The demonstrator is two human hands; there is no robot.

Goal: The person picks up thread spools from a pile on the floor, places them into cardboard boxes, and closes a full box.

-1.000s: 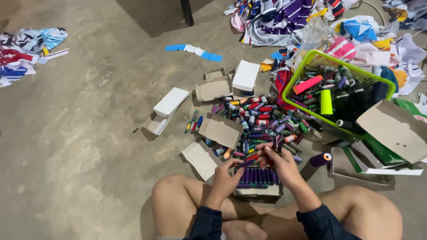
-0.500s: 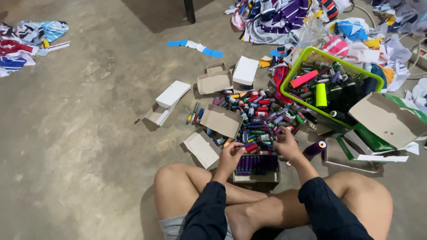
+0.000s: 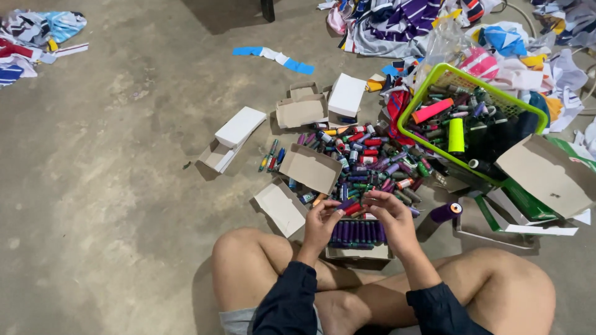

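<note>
The left hand (image 3: 320, 224) pinches a purple thread spool (image 3: 345, 204) in a narrow grip, while the right hand (image 3: 392, 221) touches its other end, fingers curled; whether it grips is unclear. Just beneath sits a small cardboard box (image 3: 359, 250) lined with purple spools. Beyond lies a heap of mixed spools (image 3: 366, 162) on the concrete floor (image 3: 112, 205), with a green basket (image 3: 434, 80) to the right
</note>
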